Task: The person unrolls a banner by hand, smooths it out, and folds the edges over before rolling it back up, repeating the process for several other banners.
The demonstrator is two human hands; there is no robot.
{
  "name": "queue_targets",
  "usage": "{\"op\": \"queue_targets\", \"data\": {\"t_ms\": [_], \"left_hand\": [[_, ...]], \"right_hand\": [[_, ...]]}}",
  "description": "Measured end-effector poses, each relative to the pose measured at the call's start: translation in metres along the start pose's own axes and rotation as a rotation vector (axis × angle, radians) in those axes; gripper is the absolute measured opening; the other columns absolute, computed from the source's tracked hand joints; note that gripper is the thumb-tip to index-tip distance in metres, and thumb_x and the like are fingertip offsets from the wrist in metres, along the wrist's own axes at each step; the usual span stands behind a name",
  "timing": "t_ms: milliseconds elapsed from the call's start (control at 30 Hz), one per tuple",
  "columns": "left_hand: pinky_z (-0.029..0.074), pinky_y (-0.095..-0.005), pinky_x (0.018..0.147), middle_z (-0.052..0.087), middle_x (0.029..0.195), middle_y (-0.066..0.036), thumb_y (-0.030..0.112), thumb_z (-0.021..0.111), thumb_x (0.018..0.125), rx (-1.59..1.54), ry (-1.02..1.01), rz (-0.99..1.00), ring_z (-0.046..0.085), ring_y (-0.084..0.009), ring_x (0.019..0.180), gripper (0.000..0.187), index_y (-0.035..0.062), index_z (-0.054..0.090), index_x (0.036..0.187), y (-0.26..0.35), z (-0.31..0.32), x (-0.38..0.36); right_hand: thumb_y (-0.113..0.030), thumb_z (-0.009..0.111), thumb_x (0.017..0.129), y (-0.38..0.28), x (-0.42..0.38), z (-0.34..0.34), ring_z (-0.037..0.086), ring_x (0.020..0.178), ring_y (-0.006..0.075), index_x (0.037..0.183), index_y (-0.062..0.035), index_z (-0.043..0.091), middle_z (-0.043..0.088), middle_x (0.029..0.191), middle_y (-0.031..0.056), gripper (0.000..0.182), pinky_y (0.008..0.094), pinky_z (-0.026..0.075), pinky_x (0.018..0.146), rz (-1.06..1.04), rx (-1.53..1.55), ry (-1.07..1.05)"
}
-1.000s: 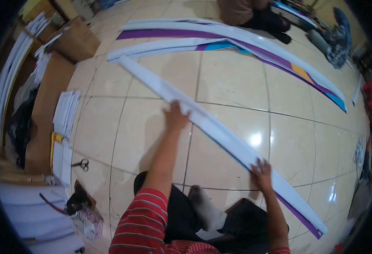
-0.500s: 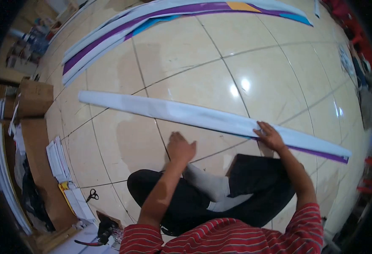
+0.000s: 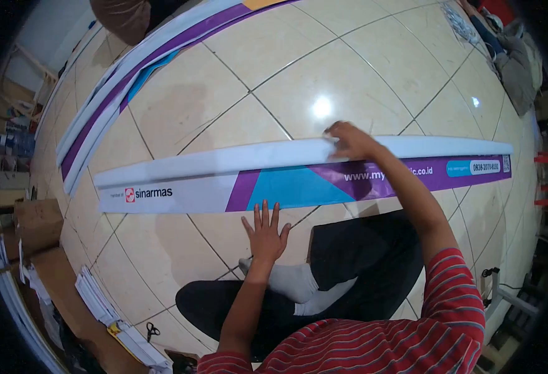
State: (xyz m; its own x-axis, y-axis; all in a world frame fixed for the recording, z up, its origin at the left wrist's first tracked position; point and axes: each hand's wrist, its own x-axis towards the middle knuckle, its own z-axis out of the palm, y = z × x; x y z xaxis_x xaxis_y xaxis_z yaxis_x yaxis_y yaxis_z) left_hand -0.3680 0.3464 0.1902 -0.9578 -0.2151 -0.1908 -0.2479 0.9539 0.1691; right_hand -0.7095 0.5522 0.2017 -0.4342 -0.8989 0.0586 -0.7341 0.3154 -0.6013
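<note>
A long printed banner (image 3: 293, 187) lies across the floor tiles in front of my crossed legs. Its far part is a white folded strip (image 3: 249, 154); the near flap shows purple, blue and white print with "sinarmas" at the left and a web address at the right. My left hand (image 3: 268, 238) is open, fingers spread, with its fingertips at the near edge of the blue section. Over the white strip, right of the middle, is my right hand (image 3: 354, 142), slightly blurred, fingers bent and apart from the thumb. Whether it touches the strip is hard to see.
Another folded banner (image 3: 99, 118) lies at the upper left, beside a person's dark-clothed leg (image 3: 124, 19). Cardboard boxes (image 3: 39, 221), white packs (image 3: 96, 296) and scissors (image 3: 153, 331) are at the left. Another person's leg (image 3: 516, 75) shows at the upper right.
The near flap of the banner has opened toward me, exposing its print. My right hand has moved up and left over the white strip; my left hand has spread its fingers. The view has turned.
</note>
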Motion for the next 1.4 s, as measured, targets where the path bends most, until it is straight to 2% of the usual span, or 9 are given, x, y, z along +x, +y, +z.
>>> {"op": "queue_targets", "data": {"t_ms": [300,367,467,567,733,967,1067,1200,1400], "left_hand": [[-0.004,-0.0644,0.114,0.012,0.161,-0.013,0.050,0.036,0.100,-0.005,-0.229,-0.016,0.006,-0.0325,0.149,0.066,0.0154,0.022,0.154,-0.002,-0.024,0.003],[-0.004,-0.0640,0.114,0.012,0.161,-0.014,0.049,0.037,0.100,0.009,-0.249,-0.002,0.006,-0.0325,0.149,0.067,0.0145,0.022,0.154,0.001,-0.025,0.001],[0.000,-0.0640,0.114,0.017,0.160,-0.017,0.047,0.043,0.097,0.033,-0.218,0.028,0.010,-0.0353,0.148,0.069,0.0115,0.025,0.153,-0.003,-0.022,-0.001],[0.006,-0.0632,0.114,0.022,0.156,-0.023,0.044,0.051,0.093,-0.014,-0.108,0.094,0.016,-0.0408,0.145,0.072,0.0063,0.030,0.150,0.001,-0.014,-0.003],[0.012,-0.0601,0.114,0.025,0.151,-0.031,0.038,0.047,0.095,-0.151,-0.185,0.004,0.021,-0.0466,0.141,0.063,-0.0011,0.036,0.144,0.020,-0.049,0.020],[0.005,-0.0601,0.116,0.020,0.155,-0.028,0.034,0.056,0.091,0.086,-0.001,0.115,0.013,-0.0448,0.145,0.070,0.0023,0.030,0.148,-0.015,0.002,0.048],[0.003,-0.0610,0.116,0.017,0.156,-0.027,0.036,0.055,0.092,0.085,-0.129,0.041,0.010,-0.0441,0.146,0.072,0.0026,0.028,0.149,-0.002,-0.017,0.048],[0.003,-0.0616,0.115,0.018,0.156,-0.027,0.038,0.056,0.090,0.070,-0.165,0.019,0.012,-0.0441,0.146,0.074,0.0023,0.028,0.149,-0.003,-0.010,0.051],[0.020,-0.0582,0.113,0.031,0.150,-0.028,0.035,0.061,0.085,-0.048,-0.127,0.202,0.028,-0.0456,0.139,0.073,0.0029,0.037,0.145,-0.001,-0.032,0.066]], "right_hand": [[-0.023,0.066,0.077,0.045,0.112,-0.003,0.067,0.097,0.0309,0.108,-0.0089,0.069,0.070,0.105,0.0152,0.034,0.0438,0.052,0.083,0.300,-0.038,-0.664],[-0.032,0.065,0.077,0.036,0.132,0.012,0.067,0.097,0.0311,0.099,-0.0092,0.072,0.071,0.100,0.0151,0.032,0.0447,0.053,0.082,0.450,-0.127,-0.121],[-0.057,0.071,0.073,-0.014,0.130,0.031,0.051,0.122,0.0383,0.124,-0.0116,0.059,0.057,0.129,0.0174,0.069,0.0525,0.045,0.096,0.155,-0.191,-0.175],[-0.033,0.061,0.086,-0.004,0.118,0.058,0.059,0.106,0.0279,0.103,-0.0145,0.062,0.059,0.110,0.0075,0.026,0.0454,0.052,0.080,0.019,-0.385,0.070],[-0.027,0.062,0.082,0.015,0.111,0.060,0.063,0.097,0.0264,0.086,-0.0139,0.067,0.063,0.099,0.0081,0.015,0.0393,0.054,0.074,-0.030,-0.418,0.259],[-0.056,0.067,0.080,0.084,0.204,0.013,0.061,0.114,0.0323,0.118,-0.0077,0.066,0.065,0.120,0.0145,0.062,0.0465,0.048,0.094,0.312,0.000,-0.504],[-0.066,0.068,0.072,0.064,0.218,0.037,0.047,0.130,0.0335,0.135,-0.0164,0.055,0.054,0.137,0.0118,0.081,0.0518,0.039,0.105,0.432,-0.118,0.135],[-0.063,0.073,0.067,0.037,0.181,0.075,0.033,0.139,0.0332,0.131,-0.0259,0.056,0.049,0.141,0.0058,0.075,0.0627,0.027,0.110,0.064,-0.360,0.168],[-0.035,0.065,0.079,0.089,0.128,0.073,0.053,0.122,0.0315,0.110,-0.0205,0.070,0.060,0.129,0.0063,0.034,0.0472,0.039,0.106,-0.150,-0.251,0.349]]}}
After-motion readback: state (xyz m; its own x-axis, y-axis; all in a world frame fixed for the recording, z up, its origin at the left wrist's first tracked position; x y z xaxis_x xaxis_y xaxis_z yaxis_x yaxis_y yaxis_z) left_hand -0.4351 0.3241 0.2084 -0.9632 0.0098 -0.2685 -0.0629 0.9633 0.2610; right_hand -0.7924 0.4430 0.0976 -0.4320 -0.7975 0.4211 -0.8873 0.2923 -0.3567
